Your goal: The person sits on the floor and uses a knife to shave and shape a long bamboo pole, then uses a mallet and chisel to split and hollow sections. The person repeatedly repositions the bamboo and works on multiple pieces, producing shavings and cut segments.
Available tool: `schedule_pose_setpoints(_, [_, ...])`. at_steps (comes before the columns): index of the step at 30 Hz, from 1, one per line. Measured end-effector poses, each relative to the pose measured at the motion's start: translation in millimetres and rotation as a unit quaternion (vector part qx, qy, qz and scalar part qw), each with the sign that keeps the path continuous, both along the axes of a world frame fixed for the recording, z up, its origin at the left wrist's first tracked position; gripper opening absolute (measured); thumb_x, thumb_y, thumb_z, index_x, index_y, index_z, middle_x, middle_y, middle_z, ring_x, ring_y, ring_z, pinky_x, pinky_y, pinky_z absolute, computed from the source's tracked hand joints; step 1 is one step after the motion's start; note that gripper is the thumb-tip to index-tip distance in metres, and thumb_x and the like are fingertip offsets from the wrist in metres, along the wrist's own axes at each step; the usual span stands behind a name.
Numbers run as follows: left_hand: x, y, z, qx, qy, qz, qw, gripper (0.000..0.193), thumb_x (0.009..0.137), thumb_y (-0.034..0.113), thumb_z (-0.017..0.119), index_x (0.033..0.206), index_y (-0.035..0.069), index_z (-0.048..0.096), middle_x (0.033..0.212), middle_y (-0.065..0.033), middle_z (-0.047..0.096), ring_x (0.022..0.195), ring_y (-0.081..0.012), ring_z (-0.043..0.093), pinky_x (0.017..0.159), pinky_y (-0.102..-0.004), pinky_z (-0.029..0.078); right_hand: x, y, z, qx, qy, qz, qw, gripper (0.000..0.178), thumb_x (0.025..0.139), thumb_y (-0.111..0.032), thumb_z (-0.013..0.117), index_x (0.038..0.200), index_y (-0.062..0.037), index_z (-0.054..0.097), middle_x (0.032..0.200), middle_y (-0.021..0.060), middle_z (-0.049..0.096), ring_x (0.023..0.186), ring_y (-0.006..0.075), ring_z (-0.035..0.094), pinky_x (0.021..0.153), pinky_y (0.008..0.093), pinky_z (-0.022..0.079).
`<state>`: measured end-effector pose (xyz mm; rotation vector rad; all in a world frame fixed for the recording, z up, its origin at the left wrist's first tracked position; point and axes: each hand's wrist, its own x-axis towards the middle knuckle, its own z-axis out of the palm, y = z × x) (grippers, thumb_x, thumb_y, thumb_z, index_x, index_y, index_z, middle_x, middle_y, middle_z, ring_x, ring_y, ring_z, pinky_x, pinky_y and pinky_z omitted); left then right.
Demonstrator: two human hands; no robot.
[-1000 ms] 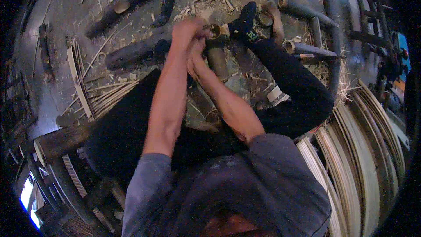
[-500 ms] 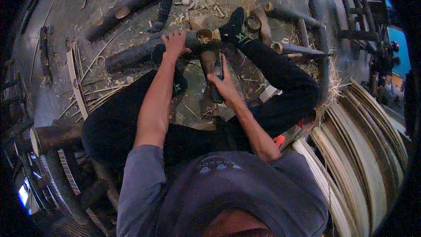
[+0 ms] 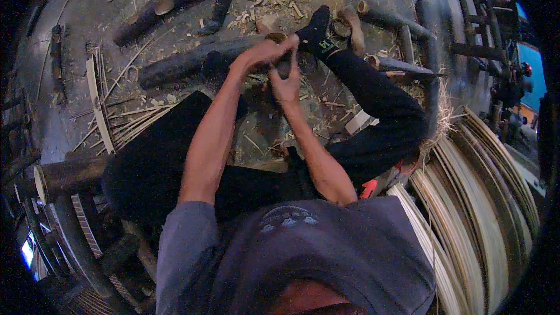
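Note:
Both my hands come together at the right end of a long dark log (image 3: 189,61) lying between my outstretched legs. My left hand (image 3: 259,57) reaches across to the right by the log's end, its fingers smeared by motion, so their grip is unclear. Just below, my right hand (image 3: 286,86) closes around a short dark wooden piece (image 3: 283,69), with a finger pointing up. Most of that piece is hidden by the hands. The pale cut end of the log (image 3: 276,37) shows just beyond my left hand, next to my socked foot (image 3: 317,29).
Another notched log (image 3: 175,3) lies beyond, near wood chips (image 3: 283,3). Split strips (image 3: 102,102) lie at left. A pole frame (image 3: 399,20) stands right of my foot. Bundled pale slats (image 3: 466,198) curve at lower right, near an orange-red tool (image 3: 369,188). Dark wooden frames (image 3: 70,181) crowd the lower left.
My left hand has left the log's top and moved right to its end. My right hand has moved up and left, and the short wooden piece no longer extends down toward me.

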<state>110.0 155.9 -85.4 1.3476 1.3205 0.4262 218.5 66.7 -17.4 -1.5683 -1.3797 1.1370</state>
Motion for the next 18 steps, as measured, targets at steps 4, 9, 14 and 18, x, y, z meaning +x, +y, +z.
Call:
schedule_pose_setpoints(4, [6, -23, 19, -0.073, 0.066, -0.121, 0.988, 0.09, 0.071, 0.075, 0.055, 0.078, -0.015, 0.06, 0.068, -0.0139, 0.059, 0.064, -0.0219, 0.055, 0.062, -0.0397, 0.045, -13, -15, -57, 0.046, -0.023, -0.048, 0.998, 0.078, 0.077, -0.006, 0.059, 0.146, -0.0084, 0.023, 0.139, 0.02, 0.04, 0.128, 0.0304, 0.038, 0.105, 0.0355, 0.031])
schedule_pose_setpoints(9, [20, -45, -23, -0.011, -0.104, 0.048, 0.993, 0.07, 0.087, 0.06, 0.048, 0.062, -0.006, 0.051, 0.055, -0.0078, 0.044, 0.054, -0.016, 0.041, 0.051, -0.0388, 0.034, -1, -9, -37, -0.006, -0.079, 0.02, 0.997, 0.073, 0.075, -0.009, 0.059, 0.143, -0.0077, 0.03, 0.136, 0.0219, 0.044, 0.126, 0.0313, 0.043, 0.101, 0.0365, 0.036])
schedule_pose_setpoints(14, [44, -38, 1, -0.1, -0.144, 0.214, 0.961, 0.07, 0.088, 0.061, 0.045, 0.078, -0.008, 0.056, 0.068, -0.0117, 0.052, 0.062, -0.0175, 0.046, 0.054, -0.0377, 0.038, 41, 41, 2, -0.182, -0.257, 0.222, 0.923, 0.07, 0.074, -0.02, 0.064, 0.137, -0.0087, 0.037, 0.125, 0.0237, 0.053, 0.113, 0.0411, 0.052, 0.094, 0.0449, 0.044])
schedule_pose_setpoints(18, [97, -4, 19, -0.227, -0.361, 0.377, 0.822, 0.066, 0.089, 0.061, 0.042, 0.104, -0.001, 0.06, 0.096, -0.0126, 0.063, 0.078, -0.0245, 0.058, 0.067, -0.0391, 0.045, 81, 148, 19, -0.135, -0.392, 0.471, 0.779, 0.051, 0.071, -0.028, 0.068, 0.117, -0.0096, 0.058, 0.114, 0.0159, 0.062, 0.103, 0.0353, 0.059, 0.087, 0.0437, 0.048])
